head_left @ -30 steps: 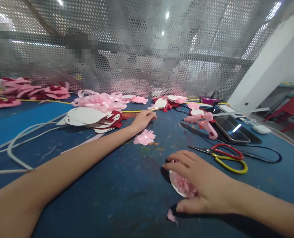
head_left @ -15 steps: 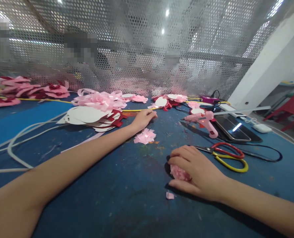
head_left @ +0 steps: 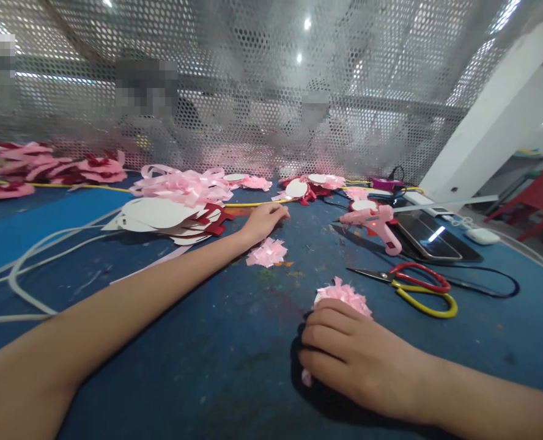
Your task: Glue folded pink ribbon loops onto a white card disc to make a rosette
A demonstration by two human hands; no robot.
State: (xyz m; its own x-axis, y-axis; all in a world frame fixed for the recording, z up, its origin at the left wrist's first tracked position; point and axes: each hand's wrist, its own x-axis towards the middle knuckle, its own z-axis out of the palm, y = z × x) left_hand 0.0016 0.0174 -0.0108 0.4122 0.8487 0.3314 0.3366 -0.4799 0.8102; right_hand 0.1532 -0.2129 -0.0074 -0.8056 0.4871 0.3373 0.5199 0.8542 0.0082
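Observation:
My right hand (head_left: 345, 351) lies on the blue table (head_left: 216, 366) near the front, fingers curled under. A pink ribbon pompom on a white card disc (head_left: 345, 296) sits just beyond its knuckles, touching them. A small pink scrap (head_left: 306, 377) lies by the fingertips. My left arm stretches far across the table, and my left hand (head_left: 263, 220) rests with curled fingers next to a stack of white and red card cutouts (head_left: 166, 217). Another pink ribbon tuft (head_left: 266, 252) lies just below that hand.
Red-and-yellow scissors (head_left: 413, 287), a pink glue gun (head_left: 375, 223) and a phone (head_left: 430, 238) lie at the right. Loops of pink ribbon (head_left: 184, 183) and finished pink and red pieces line the back. White cord (head_left: 28, 269) curls at left. A perforated metal screen (head_left: 271, 104) has people behind it.
My right hand has pulled back toward me off the pink pompom, which now shows beyond the knuckles. The left hand has stayed in place.

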